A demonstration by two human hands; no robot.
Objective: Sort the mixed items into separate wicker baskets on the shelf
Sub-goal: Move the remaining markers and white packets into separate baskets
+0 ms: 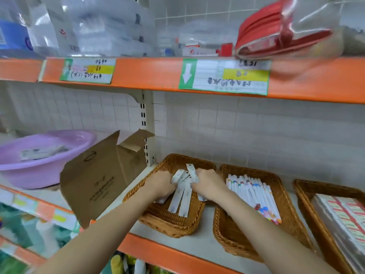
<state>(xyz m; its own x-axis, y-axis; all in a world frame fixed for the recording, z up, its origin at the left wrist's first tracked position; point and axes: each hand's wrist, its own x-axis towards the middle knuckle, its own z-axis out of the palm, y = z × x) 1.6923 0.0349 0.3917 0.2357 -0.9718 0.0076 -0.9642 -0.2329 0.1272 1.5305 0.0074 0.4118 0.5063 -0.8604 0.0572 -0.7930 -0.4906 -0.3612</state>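
Note:
Three wicker baskets stand side by side on the shelf. Over the left basket point(169, 224), my left hand point(160, 183) and my right hand point(209, 183) both grip a fanned bunch of long white packets point(182, 196). The packets' upper ends stick up between my hands and their lower ends hang down into the basket. The middle basket point(227, 240) is filled with white markers point(254, 192) with coloured caps. The right basket point(308, 206) holds flat packs with red and green stripes point(343, 216).
A torn cardboard flap point(98, 180) stands just left of the left basket. A purple plastic basin point(39, 157) with a few packets sits further left. The orange shelf edge point(158, 252) runs in front. The upper shelf carries plastic bags and a red pouch point(276, 30).

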